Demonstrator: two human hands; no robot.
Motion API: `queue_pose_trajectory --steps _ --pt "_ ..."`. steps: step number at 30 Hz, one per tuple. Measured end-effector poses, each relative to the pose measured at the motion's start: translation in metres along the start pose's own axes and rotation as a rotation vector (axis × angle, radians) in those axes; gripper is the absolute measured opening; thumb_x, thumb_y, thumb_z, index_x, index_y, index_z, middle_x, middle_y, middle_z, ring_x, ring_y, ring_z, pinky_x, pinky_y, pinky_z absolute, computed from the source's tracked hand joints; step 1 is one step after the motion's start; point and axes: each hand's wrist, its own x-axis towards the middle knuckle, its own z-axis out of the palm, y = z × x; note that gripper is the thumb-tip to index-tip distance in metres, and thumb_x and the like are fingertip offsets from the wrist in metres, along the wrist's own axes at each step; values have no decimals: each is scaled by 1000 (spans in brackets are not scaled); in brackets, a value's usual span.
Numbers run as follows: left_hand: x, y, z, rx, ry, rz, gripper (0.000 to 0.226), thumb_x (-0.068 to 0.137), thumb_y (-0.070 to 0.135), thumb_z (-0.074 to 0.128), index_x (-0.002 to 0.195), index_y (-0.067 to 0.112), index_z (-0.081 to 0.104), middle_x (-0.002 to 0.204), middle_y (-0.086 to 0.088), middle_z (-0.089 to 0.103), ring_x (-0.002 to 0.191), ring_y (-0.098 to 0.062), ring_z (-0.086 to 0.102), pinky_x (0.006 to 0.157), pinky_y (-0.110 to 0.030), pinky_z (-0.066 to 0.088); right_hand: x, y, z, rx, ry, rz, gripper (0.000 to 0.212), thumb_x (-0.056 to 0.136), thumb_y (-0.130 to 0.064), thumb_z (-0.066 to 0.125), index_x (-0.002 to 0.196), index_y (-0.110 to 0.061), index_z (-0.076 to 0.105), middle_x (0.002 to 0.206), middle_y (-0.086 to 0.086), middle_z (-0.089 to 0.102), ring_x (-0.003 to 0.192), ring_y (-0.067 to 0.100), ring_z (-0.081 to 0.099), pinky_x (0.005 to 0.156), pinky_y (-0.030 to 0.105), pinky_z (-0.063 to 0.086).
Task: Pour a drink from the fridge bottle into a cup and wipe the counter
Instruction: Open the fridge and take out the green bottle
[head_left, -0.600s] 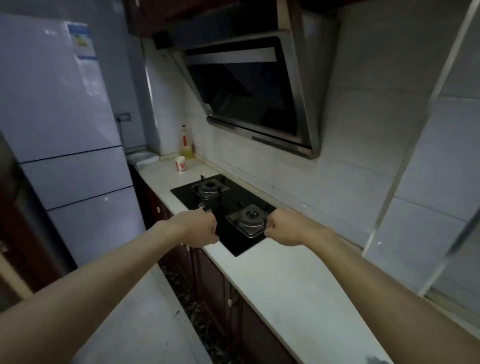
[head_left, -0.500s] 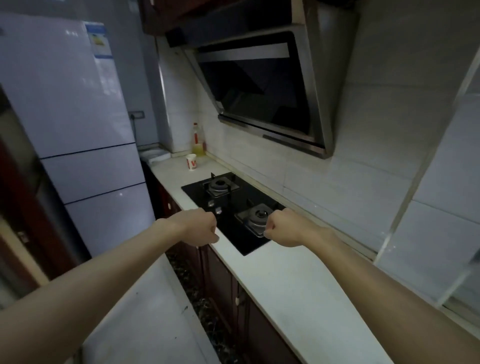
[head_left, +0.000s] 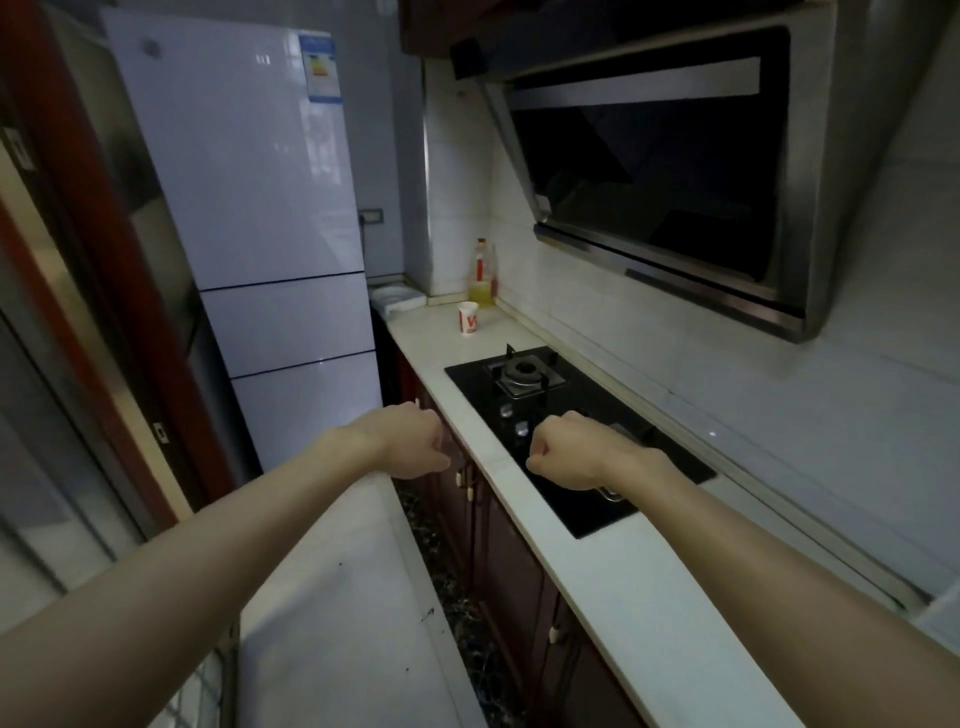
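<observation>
Fridge (head_left: 249, 208) sits more central; left hand (head_left: 415, 444) and right hand (head_left: 563, 452) stay clenched, empty.

Tall pale three-door fridge (head_left: 249, 208), doors closed, far end of the room, small white paper cup (head_left: 468, 318) with red print, upright near the white bench's (head_left: 623, 582) far end

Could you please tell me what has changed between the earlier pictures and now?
The view has swung left toward the fridge. Nothing was taken or released: the left hand and right hand stay fisted and empty, held out ahead. The cup and yellow bottle stay on the counter.
</observation>
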Motion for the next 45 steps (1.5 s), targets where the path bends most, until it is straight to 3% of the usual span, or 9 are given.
queue_pose_trajectory --steps 2,6,13,20,28,30,33,39,45 --pt "12 -22 -5 -11 26 4 38 98 42 51 104 10 70 105 -7 69 101 -24 63 80 -35 50 27 -14 -3 -10 3 -6 31 91 -24 51 76 1 59 81 16 65 63 31 60 55 36 45" --pt "35 -70 -9 -27 46 -2 40 98 41 51 106 6 70 107 -11 70 99 -27 65 80 -37 52 78 -44 -7 0 27 -32 35 90 -27 51 99 4 67 103 21 69 77 35 67 66 44 56" --pt "56 -136 -7 -36 6 -52 40 98 40 50 109 6 68 110 -13 69 102 -28 64 83 -38 50 144 -85 3 -39 -16 -75 31 90 -27 50 101 -4 66 92 10 68 80 28 67 74 46 58" --pt "81 -188 -13 -32 19 -124 35 97 44 51 110 15 67 114 -7 65 104 -25 61 90 -39 52 199 -110 -5 -56 -10 -141 27 93 -28 50 101 -8 66 99 9 64 85 25 64 76 43 57" --pt "121 -230 -23 -52 15 -201 34 98 41 52 111 14 68 112 -6 68 101 -24 63 88 -37 52 276 -119 -15 -50 -3 -234 25 91 -23 50 77 -7 62 79 7 63 71 23 60 60 32 49" --pt "133 -241 -30 -55 -6 -231 35 99 41 52 111 12 67 111 -6 68 100 -23 63 87 -37 53 300 -118 -19 -40 -5 -257 25 91 -24 50 75 -8 62 83 7 64 75 24 60 67 35 53" --pt "154 -261 -46 -60 -25 -278 38 99 42 51 110 10 68 110 -8 70 98 -23 66 88 -38 54 340 -115 -27 -24 -2 -283 26 90 -27 51 89 -7 68 93 8 66 84 26 63 78 43 56" --pt "201 -293 -61 -107 78 -340 40 97 42 52 103 7 70 104 -11 72 95 -27 68 86 -42 56 413 -117 -38 -45 7 -341 28 89 -27 51 91 -4 69 93 12 67 84 28 64 78 44 55" --pt "231 -341 -45 -100 18 -436 39 96 43 52 103 9 69 102 -7 71 92 -25 68 86 -40 56 479 -141 -17 -79 -86 -394 25 88 -28 51 82 -8 64 93 11 65 82 29 63 77 44 55"
